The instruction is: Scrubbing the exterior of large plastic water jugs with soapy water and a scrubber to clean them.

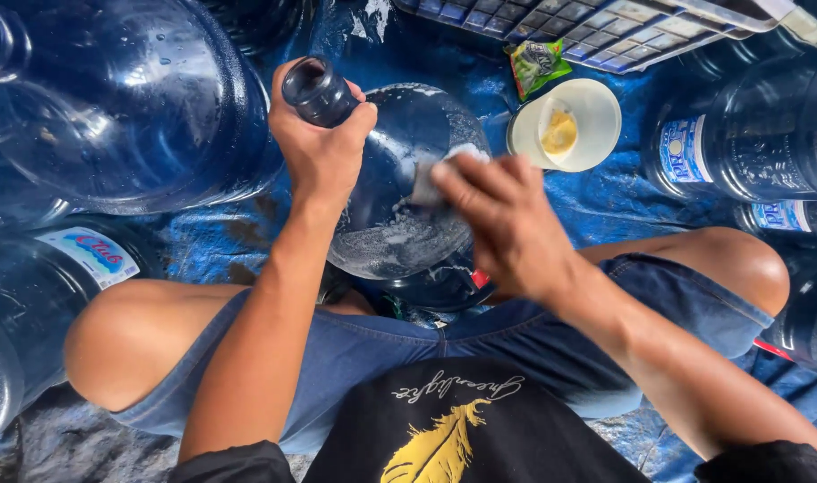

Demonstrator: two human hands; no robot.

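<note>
Head view looks straight down at a person sitting with knees spread on a blue tarp. Between the legs lies a large clear water jug, tipped so its neck points toward 11 o'clock, its side streaked with white suds. Left hand wraps around the jug's neck, fingers curled tight below the open mouth. Right hand presses down on the jug's shoulder, fingers together and pinching a small grey scrubbing pad against the plastic; the hand is motion-blurred. At 1 o'clock from the jug a white plastic bowl sits on the tarp with something yellow inside, and a green sachet lies just beyond it, near a grey crate at 12 o'clock. More big blue jugs crowd round at 9 and 10 o'clock, and labelled ones lie at 3 o'clock
</note>
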